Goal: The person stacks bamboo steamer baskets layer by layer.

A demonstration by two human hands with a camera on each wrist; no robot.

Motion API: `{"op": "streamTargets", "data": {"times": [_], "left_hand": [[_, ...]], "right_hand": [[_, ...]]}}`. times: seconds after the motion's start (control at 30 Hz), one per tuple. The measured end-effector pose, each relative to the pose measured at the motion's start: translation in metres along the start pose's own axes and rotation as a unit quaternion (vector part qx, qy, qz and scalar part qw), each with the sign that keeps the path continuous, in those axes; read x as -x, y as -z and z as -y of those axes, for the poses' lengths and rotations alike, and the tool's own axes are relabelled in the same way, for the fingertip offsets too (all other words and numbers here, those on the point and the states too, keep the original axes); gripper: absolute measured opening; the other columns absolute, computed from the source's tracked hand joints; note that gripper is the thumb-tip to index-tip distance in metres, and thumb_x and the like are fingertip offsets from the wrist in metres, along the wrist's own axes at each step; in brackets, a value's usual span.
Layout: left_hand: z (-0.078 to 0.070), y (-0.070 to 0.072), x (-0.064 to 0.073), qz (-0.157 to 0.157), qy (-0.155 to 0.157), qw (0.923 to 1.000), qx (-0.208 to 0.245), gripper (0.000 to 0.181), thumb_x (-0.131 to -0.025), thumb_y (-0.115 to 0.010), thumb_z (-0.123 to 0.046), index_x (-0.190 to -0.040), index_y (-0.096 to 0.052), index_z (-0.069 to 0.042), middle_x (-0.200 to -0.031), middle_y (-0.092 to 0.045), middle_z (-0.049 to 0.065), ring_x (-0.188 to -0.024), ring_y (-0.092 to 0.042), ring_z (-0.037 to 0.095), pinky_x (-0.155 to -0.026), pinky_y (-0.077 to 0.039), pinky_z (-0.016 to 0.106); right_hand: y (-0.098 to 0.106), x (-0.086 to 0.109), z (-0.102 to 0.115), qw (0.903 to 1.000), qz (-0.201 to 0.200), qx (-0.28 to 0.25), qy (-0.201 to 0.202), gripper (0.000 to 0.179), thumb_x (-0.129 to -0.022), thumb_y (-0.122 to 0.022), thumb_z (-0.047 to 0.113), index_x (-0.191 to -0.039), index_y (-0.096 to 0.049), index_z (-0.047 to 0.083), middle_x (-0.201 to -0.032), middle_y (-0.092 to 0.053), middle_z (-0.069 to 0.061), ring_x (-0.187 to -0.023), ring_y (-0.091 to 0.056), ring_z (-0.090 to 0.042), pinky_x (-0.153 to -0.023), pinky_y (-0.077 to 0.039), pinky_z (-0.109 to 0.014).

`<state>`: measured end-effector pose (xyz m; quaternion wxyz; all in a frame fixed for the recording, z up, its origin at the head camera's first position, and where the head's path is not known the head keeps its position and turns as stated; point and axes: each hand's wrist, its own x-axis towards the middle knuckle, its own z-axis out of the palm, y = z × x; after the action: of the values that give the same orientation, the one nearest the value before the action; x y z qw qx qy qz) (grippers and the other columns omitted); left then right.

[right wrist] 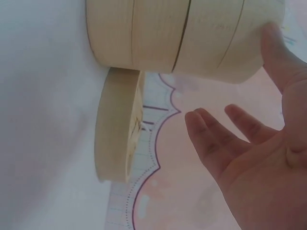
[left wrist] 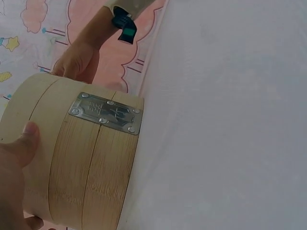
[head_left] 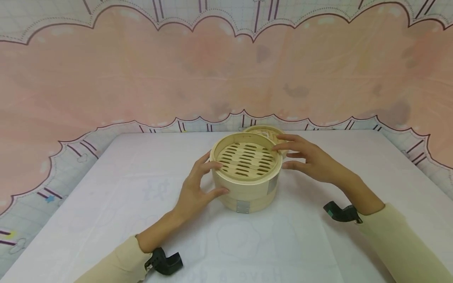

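Observation:
A round bamboo steamer [head_left: 245, 161] of stacked tiers stands on the white-covered table, its slatted floor facing up. Metal plates join its bands; one stamped plate [left wrist: 106, 112] fills the near side in the left wrist view. My left hand [head_left: 196, 186] grips the upper tier's left rim, thumb on the outer wall and a finger over the edge. At the right rim, my right hand [head_left: 306, 157] pinches the edge between forefinger and thumb. Its other fingers [right wrist: 211, 139] extend away from the wall. Behind the steamer lies a shallow bamboo lid [right wrist: 115, 127], partly hidden in the head view.
The white table cover [head_left: 106, 220] spreads around the steamer. A patterned pink and white cloth [head_left: 177, 78] hangs beyond the table's back edge. Each sleeve cuff carries a black wrist device, such as the left device [head_left: 166, 262].

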<state>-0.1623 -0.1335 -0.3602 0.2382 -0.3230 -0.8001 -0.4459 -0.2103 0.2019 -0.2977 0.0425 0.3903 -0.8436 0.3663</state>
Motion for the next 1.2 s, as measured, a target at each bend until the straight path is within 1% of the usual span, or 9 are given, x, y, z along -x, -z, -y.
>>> {"op": "streamTargets", "data": {"times": [0.17,0.37,0.47,0.63,0.77,0.87,1.0,1.1,1.2], "left_hand": [[0.002,0.003,-0.002,0.021,0.011,0.9994,0.025,0.066,-0.071,-0.084,-0.008,-0.126,-0.048,-0.016,-0.152,-0.031,0.009,-0.139,-0.029,0.027,-0.095,-0.046,0.050],[0.004,0.005,-0.005,0.028,0.023,0.9987,0.037,0.066,-0.071,-0.084,-0.007,-0.125,-0.048,-0.015,-0.152,-0.031,0.007,-0.138,-0.030,0.023,-0.098,-0.045,0.046],[0.005,0.005,-0.005,0.030,0.023,0.9985,0.039,0.065,-0.071,-0.084,-0.007,-0.125,-0.048,-0.015,-0.152,-0.032,0.007,-0.139,-0.029,0.023,-0.098,-0.045,0.045],[0.003,0.006,-0.006,0.032,0.021,0.9981,0.048,0.065,-0.072,-0.083,-0.006,-0.126,-0.047,-0.015,-0.151,-0.034,0.010,-0.140,-0.026,0.028,-0.097,-0.044,0.051],[0.002,0.007,-0.006,0.039,0.032,0.9975,0.049,0.067,-0.073,-0.082,-0.007,-0.128,-0.046,-0.016,-0.152,-0.032,0.008,-0.140,-0.026,0.026,-0.098,-0.043,0.051],[0.002,0.009,-0.006,0.042,0.038,0.9974,0.046,0.069,-0.074,-0.082,-0.010,-0.131,-0.044,-0.017,-0.153,-0.029,0.007,-0.140,-0.026,0.023,-0.099,-0.042,0.050],[0.003,0.010,-0.007,0.035,0.031,0.9981,0.041,0.073,-0.075,-0.081,-0.012,-0.136,-0.042,-0.017,-0.154,-0.028,0.006,-0.141,-0.024,0.021,-0.099,-0.042,0.050],[0.004,0.010,-0.008,0.025,0.020,0.9990,0.031,0.073,-0.074,-0.082,-0.010,-0.137,-0.043,-0.018,-0.153,-0.028,0.004,-0.140,-0.025,0.021,-0.100,-0.042,0.049],[0.002,0.009,-0.008,0.018,0.007,0.9995,0.026,0.071,-0.073,-0.082,-0.008,-0.134,-0.047,-0.017,-0.153,-0.027,0.003,-0.140,-0.026,0.022,-0.100,-0.041,0.049]], "right_hand": [[-0.001,0.000,-0.002,1.0000,0.002,0.001,-0.006,0.047,-0.086,-0.071,0.011,-0.131,-0.058,0.017,-0.149,-0.033,-0.010,-0.137,-0.029,-0.032,-0.095,-0.047,-0.051],[-0.001,-0.001,-0.006,1.0000,0.007,-0.006,-0.003,0.047,-0.086,-0.071,0.012,-0.131,-0.059,0.018,-0.150,-0.035,-0.009,-0.141,-0.023,-0.028,-0.094,-0.047,-0.051],[-0.002,-0.001,-0.007,0.9999,0.004,-0.015,0.002,0.044,-0.087,-0.070,0.010,-0.129,-0.060,0.016,-0.149,-0.038,-0.009,-0.140,-0.025,-0.028,-0.093,-0.048,-0.050],[-0.003,-0.001,-0.008,0.9996,-0.001,-0.030,0.002,0.038,-0.087,-0.069,0.007,-0.123,-0.062,0.015,-0.148,-0.039,-0.009,-0.139,-0.028,-0.030,-0.093,-0.048,-0.050],[-0.003,-0.001,-0.007,0.9995,-0.003,-0.033,-0.001,0.036,-0.085,-0.071,0.007,-0.119,-0.063,0.015,-0.147,-0.040,-0.007,-0.138,-0.029,-0.029,-0.093,-0.048,-0.049],[-0.005,-0.002,-0.004,0.9992,-0.002,-0.039,0.008,0.035,-0.083,-0.073,0.006,-0.115,-0.064,0.014,-0.147,-0.040,-0.007,-0.137,-0.031,-0.030,-0.094,-0.049,-0.046],[-0.008,-0.003,0.002,0.9991,0.003,-0.041,0.014,0.031,-0.080,-0.075,0.009,-0.109,-0.065,0.014,-0.148,-0.038,-0.007,-0.136,-0.032,-0.031,-0.096,-0.047,-0.046],[-0.010,-0.003,0.005,0.9998,0.003,-0.019,0.008,0.030,-0.079,-0.076,0.012,-0.106,-0.064,0.017,-0.149,-0.037,-0.007,-0.139,-0.028,-0.030,-0.100,-0.042,-0.053],[-0.012,-0.003,0.007,1.0000,-0.001,0.002,0.000,0.030,-0.078,-0.077,0.014,-0.105,-0.064,0.019,-0.149,-0.036,-0.008,-0.141,-0.022,-0.029,-0.103,-0.035,-0.058]]}}
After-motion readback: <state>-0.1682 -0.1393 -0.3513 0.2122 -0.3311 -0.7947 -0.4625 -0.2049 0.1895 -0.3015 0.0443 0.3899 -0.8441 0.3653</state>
